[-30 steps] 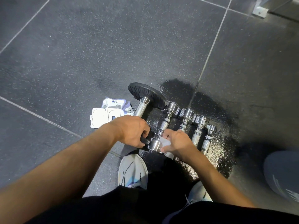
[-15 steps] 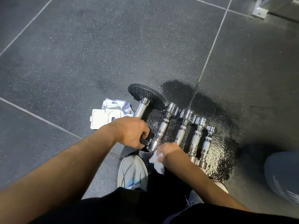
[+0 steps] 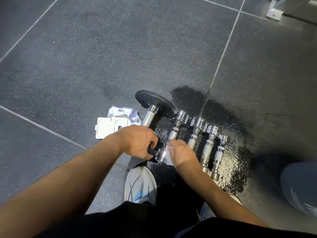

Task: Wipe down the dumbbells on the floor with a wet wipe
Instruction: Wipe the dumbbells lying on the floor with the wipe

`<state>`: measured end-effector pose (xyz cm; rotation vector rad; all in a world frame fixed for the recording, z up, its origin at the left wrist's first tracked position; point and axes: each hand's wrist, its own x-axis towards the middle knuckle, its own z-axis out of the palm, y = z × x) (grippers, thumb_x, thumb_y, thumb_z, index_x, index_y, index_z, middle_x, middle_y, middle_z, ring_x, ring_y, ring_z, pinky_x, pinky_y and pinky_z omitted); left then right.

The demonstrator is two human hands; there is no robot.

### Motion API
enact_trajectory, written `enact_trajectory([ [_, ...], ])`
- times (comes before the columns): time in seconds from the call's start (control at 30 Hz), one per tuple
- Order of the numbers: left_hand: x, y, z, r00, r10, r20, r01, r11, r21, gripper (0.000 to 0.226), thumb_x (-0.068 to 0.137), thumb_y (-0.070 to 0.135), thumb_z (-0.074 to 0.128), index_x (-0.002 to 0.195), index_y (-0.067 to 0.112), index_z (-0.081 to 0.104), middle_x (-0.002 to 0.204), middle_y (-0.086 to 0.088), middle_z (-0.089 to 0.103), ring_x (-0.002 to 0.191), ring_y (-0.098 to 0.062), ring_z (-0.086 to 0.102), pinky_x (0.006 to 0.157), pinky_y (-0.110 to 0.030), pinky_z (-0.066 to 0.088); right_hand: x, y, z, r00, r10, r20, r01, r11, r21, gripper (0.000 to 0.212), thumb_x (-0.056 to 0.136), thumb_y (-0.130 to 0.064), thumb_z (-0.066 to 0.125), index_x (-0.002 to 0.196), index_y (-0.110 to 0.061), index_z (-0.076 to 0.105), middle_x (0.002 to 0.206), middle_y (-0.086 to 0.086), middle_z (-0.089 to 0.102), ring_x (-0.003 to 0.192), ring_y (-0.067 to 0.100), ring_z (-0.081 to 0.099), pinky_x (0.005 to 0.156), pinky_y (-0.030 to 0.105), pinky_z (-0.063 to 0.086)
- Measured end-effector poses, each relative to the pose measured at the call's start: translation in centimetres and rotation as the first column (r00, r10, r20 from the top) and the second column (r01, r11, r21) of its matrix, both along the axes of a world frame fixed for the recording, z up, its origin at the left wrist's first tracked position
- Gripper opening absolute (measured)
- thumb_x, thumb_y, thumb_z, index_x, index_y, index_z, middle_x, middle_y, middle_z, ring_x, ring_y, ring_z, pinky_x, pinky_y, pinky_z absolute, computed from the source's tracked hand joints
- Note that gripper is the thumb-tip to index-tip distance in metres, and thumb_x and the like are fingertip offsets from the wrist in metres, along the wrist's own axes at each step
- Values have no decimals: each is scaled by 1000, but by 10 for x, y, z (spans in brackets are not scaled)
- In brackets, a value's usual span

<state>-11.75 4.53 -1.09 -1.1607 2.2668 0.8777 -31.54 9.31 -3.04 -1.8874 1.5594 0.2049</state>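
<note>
A row of chrome dumbbells lies on the dark floor. The leftmost and largest, a black-plated dumbbell [image 3: 155,104], is held at its near end by my left hand [image 3: 139,140]. Right of it lies a chrome dumbbell [image 3: 176,126]; my right hand [image 3: 182,152] presses a white wet wipe [image 3: 167,154] against its handle and near end. Three smaller chrome dumbbells follow to the right: one [image 3: 196,129], another [image 3: 210,143] and the smallest [image 3: 221,150].
An open pack of wet wipes [image 3: 113,125] lies left of the dumbbells. The floor around the dumbbells is wet [image 3: 231,162]. My white shoe [image 3: 140,184] stands just below the hands. A grey object [image 3: 300,186] sits at the right edge; a metal foot [image 3: 274,12] top right.
My right hand with the wipe has moved back up from the near end of the chrome dumbbell onto its handle. My left hand keeps its grip on the black-plated dumbbell.
</note>
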Motion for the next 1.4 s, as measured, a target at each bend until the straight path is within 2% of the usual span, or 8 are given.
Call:
enact_trajectory([
  [0.07,0,0,0,1000,1,5,-1,1000,6,31,72,59,64,89,33,62,81,18,50,84,-16,60,75,-39,57,4,3,-4,999,33,-18,-33,999,1,23,106,-13,41,126,-14,52,118,6,58,101,21,61,75,24,42],
  [0.23,0,0,0,1000,14,2,-14,1000,7,31,70,60,63,89,35,63,81,18,51,84,-13,60,75,-39,57,-1,0,-2,979,117,-166,-118,993,6,29,101,-5,44,127,-13,52,68,-1,43,92,20,39,78,28,37],
  [0.4,-1,0,0,1000,14,-6,-14,1000,7,28,74,58,66,89,34,62,79,18,50,83,-13,59,75,-39,57,-2,0,-2,968,175,-179,-169,984,48,39,95,7,44,131,-8,47,67,-1,47,98,21,45,103,32,36],
  [0.6,1,1,1,1000,15,-18,-15,1000,-7,26,78,55,69,91,34,63,78,17,47,82,-11,56,75,-36,55,-3,-1,-8,988,84,-129,-79,996,49,35,97,4,42,124,-14,54,67,-1,43,110,22,46,91,31,41],
  [0.83,-1,1,3,1000,3,-9,-3,1000,-18,25,80,54,69,93,33,63,77,17,45,84,-12,54,77,-35,53,-6,-2,-4,1000,22,11,-22,999,26,38,100,-3,45,122,-29,61,93,-1,50,83,17,48,85,24,41],
  [0.93,-1,2,1,1000,0,-10,0,999,-35,25,78,55,68,90,34,61,81,16,48,81,-10,54,73,-33,52,-5,-3,-17,993,92,69,-86,992,-91,30,99,0,47,99,-25,63,89,-4,58,90,18,45,82,26,43],
  [1.2,-1,2,2,1000,-5,0,5,999,-43,27,78,57,66,92,34,62,82,18,47,82,-9,52,67,-27,42,-7,-28,-43,985,154,82,-106,902,-419,31,89,5,66,110,-17,73,106,-4,69,90,16,49,75,28,52],
  [1.4,-3,1,6,1000,6,-1,-6,999,-33,27,79,55,67,94,33,63,78,18,44,79,-8,49,67,-28,43,-15,-33,-40,979,200,34,-168,893,-418,28,89,2,66,107,-19,69,98,-6,66,87,11,40,75,24,49],
])
